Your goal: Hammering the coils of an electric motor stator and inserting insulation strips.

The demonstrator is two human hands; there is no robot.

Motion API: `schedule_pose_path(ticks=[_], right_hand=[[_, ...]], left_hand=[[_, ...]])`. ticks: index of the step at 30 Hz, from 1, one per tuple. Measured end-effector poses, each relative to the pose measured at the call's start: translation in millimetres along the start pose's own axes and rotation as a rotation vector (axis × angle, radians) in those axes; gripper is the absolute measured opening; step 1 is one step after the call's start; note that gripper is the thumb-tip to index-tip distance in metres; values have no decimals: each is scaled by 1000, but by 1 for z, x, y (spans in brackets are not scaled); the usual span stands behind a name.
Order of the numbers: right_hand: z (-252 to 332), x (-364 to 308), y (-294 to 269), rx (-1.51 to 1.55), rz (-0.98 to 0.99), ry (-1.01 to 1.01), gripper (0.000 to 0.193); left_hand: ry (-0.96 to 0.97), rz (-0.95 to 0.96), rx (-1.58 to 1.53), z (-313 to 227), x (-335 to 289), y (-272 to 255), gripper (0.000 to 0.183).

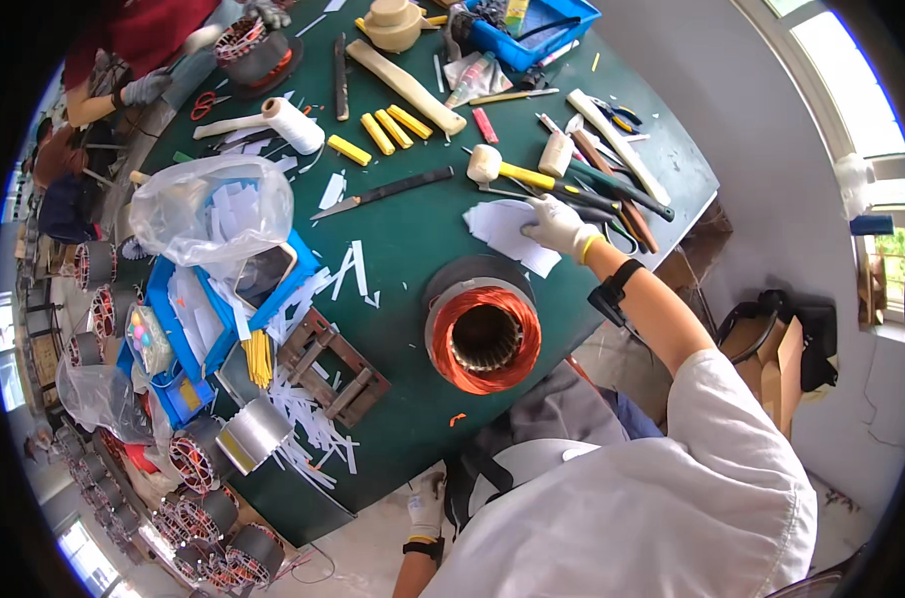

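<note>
Right now my right hand (560, 225), in a white glove, reaches out across the green table (413, 239) and rests on a small stack of white paper sheets (507, 235); the fingers lie spread and flat on the top sheet, not clamped on anything that I can make out. The sheets lie just beyond the motor stator (482, 329), a round steel body with copper windings that stands on end near the table's near edge. Just past my fingers lie a mallet (507, 170) with a yellow handle and pale head, and a few dark-handled tools beside it. My left hand (426, 508), also gloved, hangs low by the table's near edge, off the work; its fingers seem loosely curled, but I cannot tell for sure whether it holds anything. Further left on the table I see a knife (383, 192) with a dark handle, several yellow sticks (378, 133), a long wooden block (408, 88), a clear plastic bag (213, 207) of white strips, and a blue tray (188, 319). White paper strips litter the green surface around a brown wooden frame (333, 367). At the far end another person's gloved hand (146, 88) works at a second stator (258, 50)
</note>
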State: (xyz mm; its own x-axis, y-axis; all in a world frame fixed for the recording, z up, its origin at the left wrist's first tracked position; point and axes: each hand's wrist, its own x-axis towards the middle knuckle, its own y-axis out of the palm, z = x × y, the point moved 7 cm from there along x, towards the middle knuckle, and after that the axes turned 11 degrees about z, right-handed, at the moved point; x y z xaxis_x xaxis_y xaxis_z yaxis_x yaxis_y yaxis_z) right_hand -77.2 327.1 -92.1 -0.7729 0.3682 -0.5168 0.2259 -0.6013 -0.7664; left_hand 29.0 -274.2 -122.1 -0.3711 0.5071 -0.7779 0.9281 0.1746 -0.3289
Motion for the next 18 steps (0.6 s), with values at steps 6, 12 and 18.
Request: schedule_pose_path(ticks=[6,12,18], right_hand=[[6,-31,2,-150,-323,-5,69],[-22,-159,-8,268,-690,-201,35],[-173,-423,217,-210,861,441,49]], left_hand=[[-473,215,-1113,49,-36,75,41],[-568,219,-872,43,-64,54,43],[-597,234,-724,34,-61,25,45]])
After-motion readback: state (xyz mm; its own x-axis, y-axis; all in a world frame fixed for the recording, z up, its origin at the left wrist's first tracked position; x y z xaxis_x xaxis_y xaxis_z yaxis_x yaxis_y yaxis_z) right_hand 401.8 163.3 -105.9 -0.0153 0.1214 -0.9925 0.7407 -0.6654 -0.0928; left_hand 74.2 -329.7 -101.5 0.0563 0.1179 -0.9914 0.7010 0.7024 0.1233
